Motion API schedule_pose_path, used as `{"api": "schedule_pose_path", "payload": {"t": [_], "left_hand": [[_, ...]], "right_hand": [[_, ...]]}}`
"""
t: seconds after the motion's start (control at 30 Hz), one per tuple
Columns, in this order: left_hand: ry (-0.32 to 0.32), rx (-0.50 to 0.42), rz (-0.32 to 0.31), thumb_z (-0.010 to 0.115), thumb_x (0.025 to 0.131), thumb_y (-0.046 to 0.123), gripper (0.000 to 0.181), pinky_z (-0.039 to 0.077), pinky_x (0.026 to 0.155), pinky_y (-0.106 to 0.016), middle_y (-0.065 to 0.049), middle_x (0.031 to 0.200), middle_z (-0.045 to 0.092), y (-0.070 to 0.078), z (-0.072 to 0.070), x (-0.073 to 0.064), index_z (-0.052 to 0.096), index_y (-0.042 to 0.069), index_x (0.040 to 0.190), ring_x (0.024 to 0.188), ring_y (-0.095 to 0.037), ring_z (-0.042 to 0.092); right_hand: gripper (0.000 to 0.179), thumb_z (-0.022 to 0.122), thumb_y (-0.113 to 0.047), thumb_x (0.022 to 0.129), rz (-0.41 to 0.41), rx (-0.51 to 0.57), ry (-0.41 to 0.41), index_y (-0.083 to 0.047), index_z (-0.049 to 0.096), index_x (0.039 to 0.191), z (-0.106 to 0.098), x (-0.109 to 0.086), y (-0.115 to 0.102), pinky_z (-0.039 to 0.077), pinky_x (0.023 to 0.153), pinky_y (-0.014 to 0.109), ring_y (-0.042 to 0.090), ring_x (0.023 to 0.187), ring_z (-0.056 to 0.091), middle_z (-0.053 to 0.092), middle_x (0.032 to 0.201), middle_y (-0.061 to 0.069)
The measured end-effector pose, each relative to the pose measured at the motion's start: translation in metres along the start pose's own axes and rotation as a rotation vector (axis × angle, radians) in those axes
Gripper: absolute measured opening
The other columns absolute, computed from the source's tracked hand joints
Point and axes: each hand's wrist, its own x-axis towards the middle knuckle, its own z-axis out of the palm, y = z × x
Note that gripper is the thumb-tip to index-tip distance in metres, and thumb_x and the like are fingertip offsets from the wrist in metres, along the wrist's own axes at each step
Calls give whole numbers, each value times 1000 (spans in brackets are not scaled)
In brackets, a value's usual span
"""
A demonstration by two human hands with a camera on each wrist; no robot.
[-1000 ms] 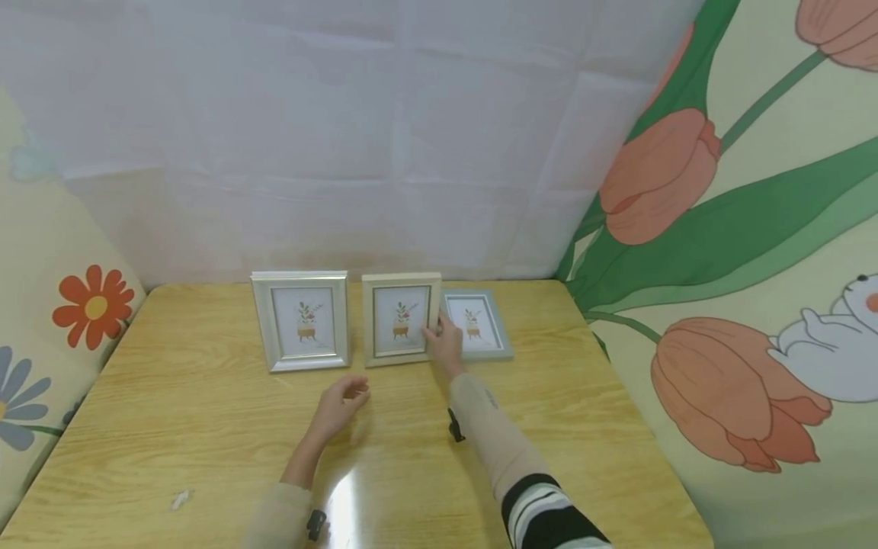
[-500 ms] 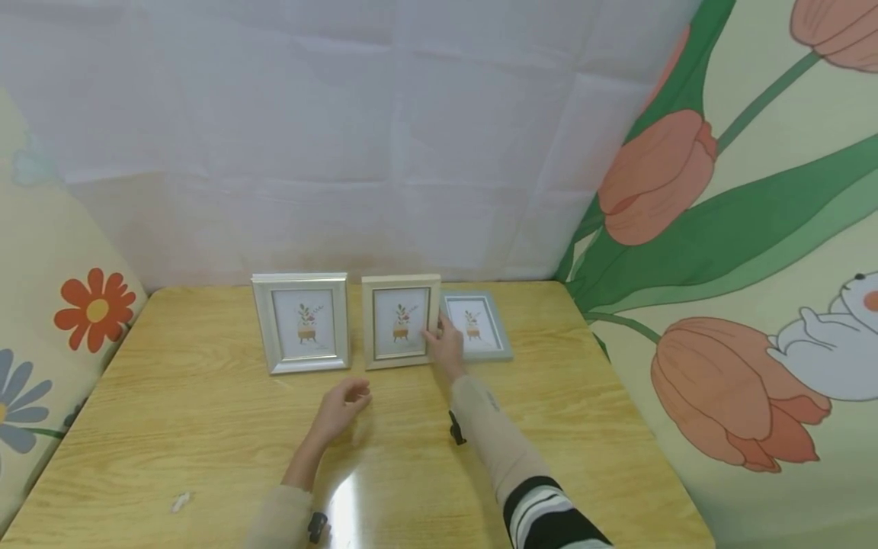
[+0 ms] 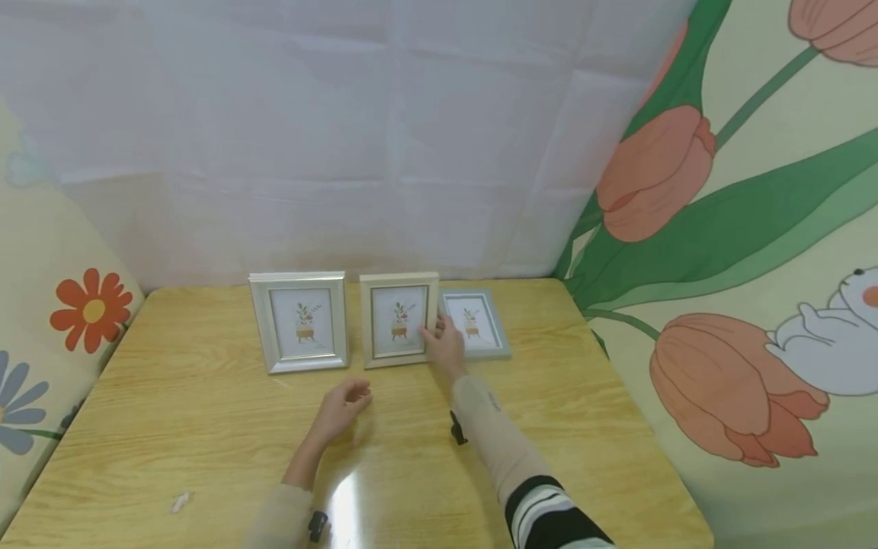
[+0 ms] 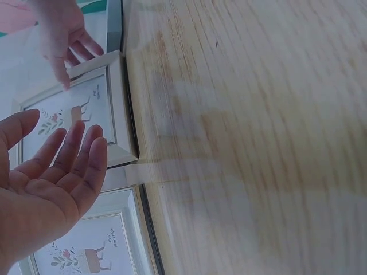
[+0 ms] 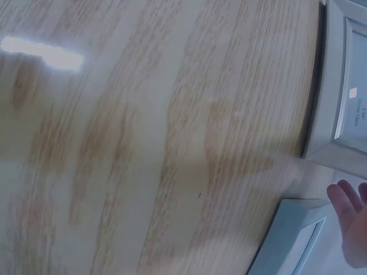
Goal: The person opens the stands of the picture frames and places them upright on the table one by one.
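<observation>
Three picture frames with a potted-plant print are lined up at the back of the table. My right hand [image 3: 447, 347] is at the right side of the middle, cream picture frame [image 3: 398, 322], gripping that edge with its thumb on the front. To the left stands a silver picture frame [image 3: 303, 324]. Partly behind my right hand, a blue-grey picture frame [image 3: 488, 328] sits lower and leans further back. My left hand [image 3: 341, 408] hovers before the gap between the silver and cream frames, its fingers [image 4: 69, 157] loosely bent and holding nothing.
The wood-grain table [image 3: 226, 450] runs back to a white sheet [image 3: 411, 152]. A small pale scrap [image 3: 181, 501] lies at the front left. Walls with flower patterns, including a large tulip [image 3: 734, 389], flank the table.
Hands and frames keep practically the same places; the head view shifts only slightly.
</observation>
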Motion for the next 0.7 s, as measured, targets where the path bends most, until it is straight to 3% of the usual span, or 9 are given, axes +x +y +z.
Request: {"api": "schedule_pose_path", "payload": {"t": [0.23, 0.57, 0.7], "left_hand": [[-16, 2, -11, 60, 82, 4, 26, 49, 75, -39, -16, 92, 62, 0, 1, 1, 56, -9, 104, 85, -29, 58], [-22, 3, -10, 61, 82, 5, 25, 49, 74, -38, -14, 91, 63, 3, 2, 0, 57, -8, 103, 84, -28, 58], [-23, 7, -12, 60, 82, 4, 24, 49, 74, -37, -14, 91, 63, 3, 2, 0, 57, -8, 103, 84, -28, 57]], "right_hand": [[55, 66, -31, 80, -74, 0, 38, -3, 47, 123, -2, 1, 6, 50, 76, 30, 25, 93, 59, 59, 108, 16], [45, 57, -30, 87, -32, 113, 62, 0, 49, 120, -7, -5, 8, 49, 77, 33, 25, 90, 57, 60, 99, 14], [50, 52, -39, 88, 5, 128, 57, -1, 49, 121, -9, -6, 8, 50, 74, 33, 24, 86, 57, 59, 98, 13]]}}
